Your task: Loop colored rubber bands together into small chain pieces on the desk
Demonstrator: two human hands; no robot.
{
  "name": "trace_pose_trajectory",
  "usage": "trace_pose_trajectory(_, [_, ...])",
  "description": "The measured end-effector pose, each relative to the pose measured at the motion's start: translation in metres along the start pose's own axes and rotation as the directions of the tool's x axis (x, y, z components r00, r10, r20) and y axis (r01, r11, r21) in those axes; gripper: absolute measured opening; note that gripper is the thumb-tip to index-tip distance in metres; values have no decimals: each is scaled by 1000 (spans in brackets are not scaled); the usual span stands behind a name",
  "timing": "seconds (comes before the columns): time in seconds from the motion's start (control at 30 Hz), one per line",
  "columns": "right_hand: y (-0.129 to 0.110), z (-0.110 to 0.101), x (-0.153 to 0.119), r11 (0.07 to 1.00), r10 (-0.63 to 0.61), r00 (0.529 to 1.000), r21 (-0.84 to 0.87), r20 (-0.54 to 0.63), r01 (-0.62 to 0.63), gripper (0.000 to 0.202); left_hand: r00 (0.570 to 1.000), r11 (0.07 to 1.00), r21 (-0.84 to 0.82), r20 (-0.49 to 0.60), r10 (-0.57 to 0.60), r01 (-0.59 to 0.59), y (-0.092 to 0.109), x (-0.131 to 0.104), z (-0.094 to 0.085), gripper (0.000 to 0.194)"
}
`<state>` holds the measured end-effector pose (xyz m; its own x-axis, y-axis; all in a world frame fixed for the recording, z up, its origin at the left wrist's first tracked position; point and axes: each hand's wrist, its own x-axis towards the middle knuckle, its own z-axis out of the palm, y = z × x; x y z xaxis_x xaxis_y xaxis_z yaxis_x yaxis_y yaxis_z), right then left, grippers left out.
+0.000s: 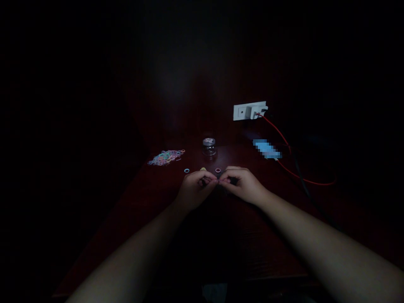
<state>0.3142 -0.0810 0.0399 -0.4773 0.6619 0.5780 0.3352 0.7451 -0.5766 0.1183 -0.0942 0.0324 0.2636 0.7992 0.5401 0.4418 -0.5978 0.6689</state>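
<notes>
My left hand (pixel 198 189) and my right hand (pixel 244 184) meet fingertip to fingertip above the dark red table. Both are closed in a pinch. Whatever sits between the fingertips is too small and dark to name. Just beyond the fingers lie a blue elastic band (pixel 186 171), a yellow band (pixel 203 169) partly hidden by my left hand, and a pink band (pixel 217 171). Farther left is a loose pile of small coloured elastic bands (pixel 167 157).
A small clear jar with a lid (pixel 208 146) stands behind the hands. On the right, a blurred blue device (pixel 267 149) has a red cable (pixel 303 178) running to a charger (pixel 254 112) in the wall socket (pixel 241 112). A black cable (pixel 299 174) crosses the table's right side.
</notes>
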Motion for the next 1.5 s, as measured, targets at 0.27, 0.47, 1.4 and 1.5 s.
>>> trace_pose_trajectory(0.27, [0,1,-2,1000,23,999,14,-24,-23,13,999,1000,-13,-38,-17,16,-4,0,0,15])
trace_pose_trajectory(0.47, [-1,1,-1,998,34,999,45,-4,-34,10,1000,1000,-17,-11,13,-14,-4,0,1,16])
trace_pose_trajectory(1.4, [-3,7,-3,995,73,994,60,86,-79,11,992,996,-18,93,90,-88,5,-2,0,10])
trace_pose_trajectory(1.5, [-5,6,-3,990,78,992,106,99,-88,7,992,996,-26,90,93,-91,5,-2,0,10])
